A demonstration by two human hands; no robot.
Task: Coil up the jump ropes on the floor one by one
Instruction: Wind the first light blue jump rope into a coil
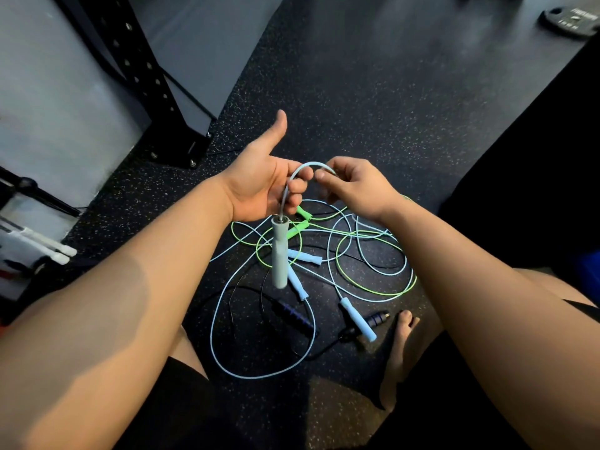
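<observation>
A tangle of jump ropes lies on the black speckled floor: a light blue rope (259, 374), a green rope (373, 289) with green handles (300, 228), and a black rope with dark purple handles (293, 315). My left hand (263, 186) is raised above the pile, thumb up, fingers curled around the cord of a light blue rope. That rope's pale handle (280, 251) hangs straight down below my left hand. My right hand (354, 185) pinches the same cord, which arches between the two hands (308, 165). Other blue handles (358, 319) rest on the floor.
A black perforated rack upright (139, 69) is bolted to the floor at the left, beside a grey wall. A weight plate (568, 19) lies at the far right. My bare foot (399, 349) and knees frame the pile. White tubes (42, 245) lie at the left edge.
</observation>
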